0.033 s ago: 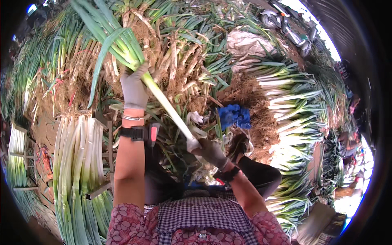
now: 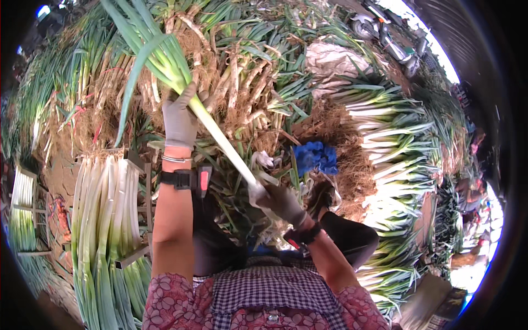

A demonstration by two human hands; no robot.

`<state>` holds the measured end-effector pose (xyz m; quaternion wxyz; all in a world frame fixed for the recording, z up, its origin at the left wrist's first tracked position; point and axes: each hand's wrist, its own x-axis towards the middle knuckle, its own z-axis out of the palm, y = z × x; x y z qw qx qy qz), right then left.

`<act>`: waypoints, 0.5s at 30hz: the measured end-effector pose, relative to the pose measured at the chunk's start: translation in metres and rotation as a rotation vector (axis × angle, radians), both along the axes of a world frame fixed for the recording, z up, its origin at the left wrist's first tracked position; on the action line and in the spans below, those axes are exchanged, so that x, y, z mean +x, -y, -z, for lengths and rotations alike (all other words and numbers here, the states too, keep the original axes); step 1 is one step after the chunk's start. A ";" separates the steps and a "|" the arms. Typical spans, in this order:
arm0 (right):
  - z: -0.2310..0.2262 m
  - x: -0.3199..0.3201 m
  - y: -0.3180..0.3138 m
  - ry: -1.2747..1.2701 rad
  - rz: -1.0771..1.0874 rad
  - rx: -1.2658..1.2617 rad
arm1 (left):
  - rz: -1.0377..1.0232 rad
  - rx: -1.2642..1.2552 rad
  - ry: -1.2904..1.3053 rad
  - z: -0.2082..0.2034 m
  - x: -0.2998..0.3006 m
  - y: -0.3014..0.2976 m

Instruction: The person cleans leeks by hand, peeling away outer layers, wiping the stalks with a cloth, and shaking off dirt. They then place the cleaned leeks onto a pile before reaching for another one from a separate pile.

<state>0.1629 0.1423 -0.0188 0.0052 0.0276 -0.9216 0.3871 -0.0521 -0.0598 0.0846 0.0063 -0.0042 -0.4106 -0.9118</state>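
A long green onion (image 2: pixel 223 137) slants across in front of me, its green leaves at the upper left and its white stem running down to the right. My left hand (image 2: pixel 180 118), in a pale grey glove, is closed around the stem just below the leaves. At the lower white end, my right hand (image 2: pixel 284 202), also gloved, is closed with its fingers against the stem. Pale, loose-looking skin (image 2: pixel 256 192) shows beside those fingers. Whether they grip the stem itself or only this skin is partly hidden.
Trimmed green onions (image 2: pixel 107 220) stand bundled in a metal frame (image 2: pixel 135 257) at left. Unpeeled onions with brown roots (image 2: pixel 236 82) are heaped ahead. A row of white-stemmed onions (image 2: pixel 385 148) lies at right, near a blue crumpled thing (image 2: pixel 316 157) and a pale sack (image 2: pixel 335 63).
The onion's lower end and my right fingers have shifted slightly; the pale skin there looks looser. The leaves have swung a little to the right. My left hand stays closed on the stem.
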 end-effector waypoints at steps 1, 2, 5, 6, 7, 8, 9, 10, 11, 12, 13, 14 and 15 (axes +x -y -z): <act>-0.027 -0.011 0.002 0.098 -0.034 -0.080 | 0.093 -0.006 0.042 0.005 0.002 -0.004; -0.042 -0.022 0.006 0.149 -0.016 -0.338 | 0.193 -0.011 0.081 0.010 0.003 -0.011; -0.059 -0.039 0.015 0.055 -0.128 -0.141 | 0.140 -0.162 0.147 0.038 -0.010 -0.013; -0.055 -0.024 0.016 -0.017 -0.097 -0.064 | 0.039 -0.139 0.250 0.047 -0.022 -0.008; -0.050 -0.010 0.015 -0.093 -0.081 0.008 | 0.013 -0.168 0.247 0.067 -0.032 0.005; -0.047 0.008 0.005 -0.140 -0.072 -0.003 | -0.006 -0.191 0.247 0.082 -0.037 0.014; -0.065 0.028 -0.003 -0.068 -0.075 0.045 | -0.032 -0.165 0.311 0.079 -0.032 0.014; -0.080 0.054 -0.017 -0.042 -0.135 0.133 | -0.039 -0.166 0.317 0.082 -0.036 0.025; -0.091 0.079 -0.040 0.127 -0.165 0.237 | -0.131 -0.152 0.332 0.086 -0.051 0.034; -0.111 0.108 -0.056 0.097 -0.175 0.291 | -0.224 -0.137 0.348 0.092 -0.063 0.044; -0.115 0.135 -0.079 0.184 -0.118 0.184 | -0.282 -0.061 0.344 0.094 -0.065 0.076; -0.122 0.160 -0.098 0.285 -0.021 0.098 | -0.294 0.034 0.349 0.098 -0.070 0.083; -0.133 0.173 -0.108 0.409 0.186 -0.066 | -0.277 0.075 0.351 0.098 -0.071 0.077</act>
